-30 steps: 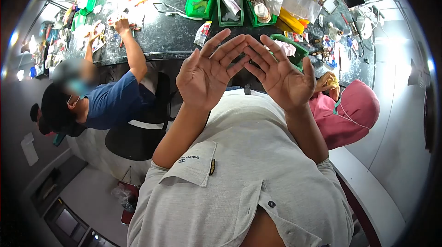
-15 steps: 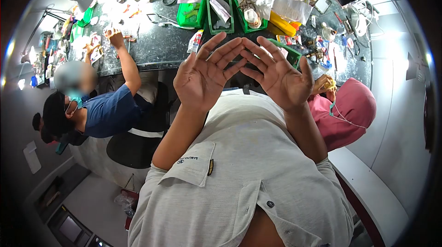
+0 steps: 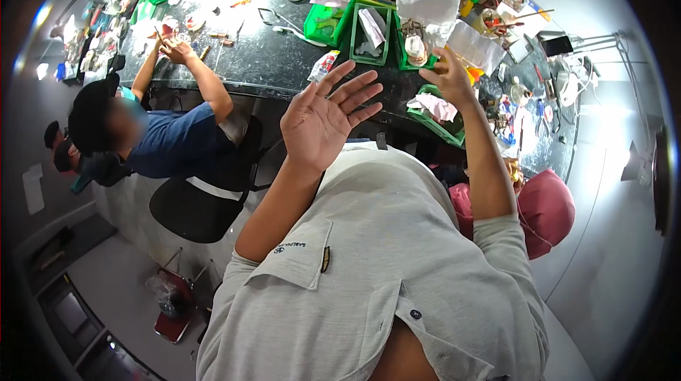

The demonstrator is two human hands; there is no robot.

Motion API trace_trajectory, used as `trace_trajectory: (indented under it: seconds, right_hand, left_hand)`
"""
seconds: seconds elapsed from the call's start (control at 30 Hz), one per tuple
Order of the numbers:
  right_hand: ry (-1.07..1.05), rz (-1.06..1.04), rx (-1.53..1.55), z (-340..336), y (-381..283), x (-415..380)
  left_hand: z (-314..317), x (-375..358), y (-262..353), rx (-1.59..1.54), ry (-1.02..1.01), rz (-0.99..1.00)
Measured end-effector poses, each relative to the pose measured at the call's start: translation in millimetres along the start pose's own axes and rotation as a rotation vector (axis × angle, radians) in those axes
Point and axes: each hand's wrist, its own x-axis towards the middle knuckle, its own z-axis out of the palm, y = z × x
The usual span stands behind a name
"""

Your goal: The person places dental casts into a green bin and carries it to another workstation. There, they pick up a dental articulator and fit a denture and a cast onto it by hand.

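Note:
My left hand [image 3: 323, 122] is raised over my shirt near the bench edge, palm up with fingers spread, and holds nothing. Just beyond its fingertips lies a small red-and-white packet [image 3: 324, 65]. My right hand [image 3: 450, 77] is stretched out over the bench, fingers apart and bent, with nothing seen in it. It is nearest to a green basket [image 3: 418, 62] holding a pale round object [image 3: 415, 46] and papers. Below it, another green basket [image 3: 454, 138] holds pinkish paper [image 3: 436, 106].
A co-worker in a blue shirt [image 3: 170, 141] works at the dark bench [image 3: 262, 69] on the left. Another person in a pink head covering [image 3: 552, 212] is at the right. Green trays [image 3: 370, 59], a black phone [image 3: 557, 46] and tools lie about. A black chair [image 3: 191, 211] stands at the left.
My right hand has moved away from my left hand, outward over the bench towards the baskets. My left hand stays raised and open. The view has shifted, and the co-workers have moved slightly.

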Motion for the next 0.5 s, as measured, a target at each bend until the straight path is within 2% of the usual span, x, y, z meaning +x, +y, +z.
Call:
trace_trajectory:
  seconds: [0.07,0.13,0.2,0.33,0.47,0.5]
  right_hand:
    - [0.045,-0.220,-0.730,2.2,6.0,21.5]
    - [0.031,-0.263,-0.755,3.3,47.6,51.0]
    - [0.152,-0.290,-0.987,10.0,60.2,63.7]
    - [0.158,-0.202,-1.001,12.3,63.5,76.1]
    - [0.158,-0.467,-0.982,-3.2,77.2,80.5]
    - [0.156,-0.467,-0.983,-5.1,80.3,81.6]
  left_hand:
    - [-0.6,-1.8,1.0,0.010,-0.003,0.014]
    - [-0.3,-6.1,2.0,0.021,-0.002,0.026]
    - [-6.0,-12.5,4.8,0.040,-0.006,0.050]
    - [-15.1,-24.8,12.4,0.054,0.031,0.112]
    - [-18.9,-31.2,14.4,0.040,0.075,0.131]
    - [-18.9,-31.4,14.8,0.040,0.080,0.128]
